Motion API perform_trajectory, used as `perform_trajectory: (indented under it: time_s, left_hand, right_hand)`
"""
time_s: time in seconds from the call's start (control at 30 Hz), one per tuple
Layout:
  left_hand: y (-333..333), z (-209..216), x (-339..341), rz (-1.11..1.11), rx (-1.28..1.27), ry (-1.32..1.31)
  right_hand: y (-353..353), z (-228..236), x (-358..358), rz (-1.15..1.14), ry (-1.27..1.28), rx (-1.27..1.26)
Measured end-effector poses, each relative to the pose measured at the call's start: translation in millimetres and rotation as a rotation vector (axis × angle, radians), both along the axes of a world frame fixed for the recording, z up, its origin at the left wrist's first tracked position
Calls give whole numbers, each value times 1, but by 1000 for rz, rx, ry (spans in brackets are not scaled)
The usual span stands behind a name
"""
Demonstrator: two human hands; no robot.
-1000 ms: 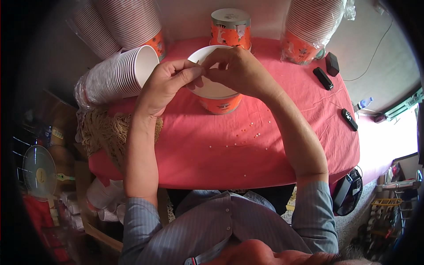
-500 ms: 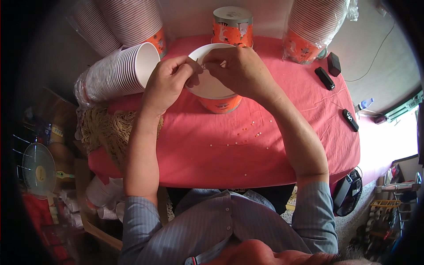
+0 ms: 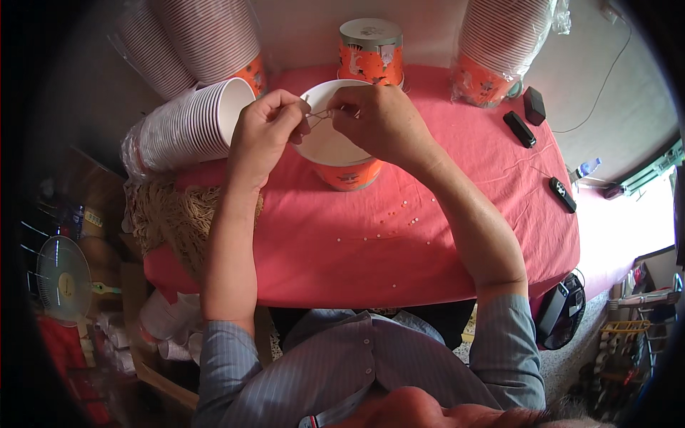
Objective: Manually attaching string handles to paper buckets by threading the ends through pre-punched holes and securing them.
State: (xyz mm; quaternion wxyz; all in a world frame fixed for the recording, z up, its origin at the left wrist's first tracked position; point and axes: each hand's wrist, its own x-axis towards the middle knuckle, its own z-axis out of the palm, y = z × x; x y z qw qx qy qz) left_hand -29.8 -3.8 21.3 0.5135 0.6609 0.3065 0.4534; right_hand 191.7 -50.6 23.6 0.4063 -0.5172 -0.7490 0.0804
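Over a white paper bucket [image 3: 347, 175] with an orange printed outside, my left hand [image 3: 269, 128] pinches a thin pale cord [image 3: 318, 115]. The other side of the cord is between the fingertips of my right hand [image 3: 382, 121]. The cord looks crossed or looped in the gap between the hands, and a short end sticks up by the left fingers. Both hands hide parts of the bucket's rim. A heap of tan cords [image 3: 171, 217] lies by my left forearm at the table's left edge.
Wrapped bucket stacks lie at left [image 3: 189, 125] and stand at far right [image 3: 499, 53]. An upside-down orange bucket [image 3: 371, 53] is at the back. Small white and orange beads [image 3: 392, 214] are scattered on the red cloth [image 3: 307, 264]. Black devices [image 3: 519, 128] line the right edge.
My hands have moved slightly apart, and the cord between them now shows more clearly, crossed or looped. The whole view has shifted slightly.
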Motion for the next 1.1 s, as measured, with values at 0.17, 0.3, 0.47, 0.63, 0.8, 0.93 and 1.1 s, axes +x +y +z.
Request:
perform_trajectory:
  time_s: [0.17, 0.3, 0.47, 0.63, 0.8, 0.93, 1.1]
  left_hand:
    - [-5, 2, 3, 97, 117, 242]
    - [-8, 7, 3, 97, 126, 320]
    - [-6, 2, 2, 83, 143, 342]
    - [-7, 4, -1, 31, 183, 397]
    - [-8, 11, -3, -18, 214, 492]
    - [-12, 9, -1, -28, 251, 492]
    - [-18, 10, 2, 5, 270, 577]
  right_hand:
    - [-1, -1, -3, 4, 60, 58]
    - [0, -4, -5, -36, 20, 115]
    - [2, -8, -6, -53, -38, 208]
    - [0, -7, -8, -39, -67, 246]
    - [1, -7, -6, 53, 9, 200]
    - [-1, 0, -1, 227, 168, -88]
    - [-1, 4, 2, 237, 210, -242]
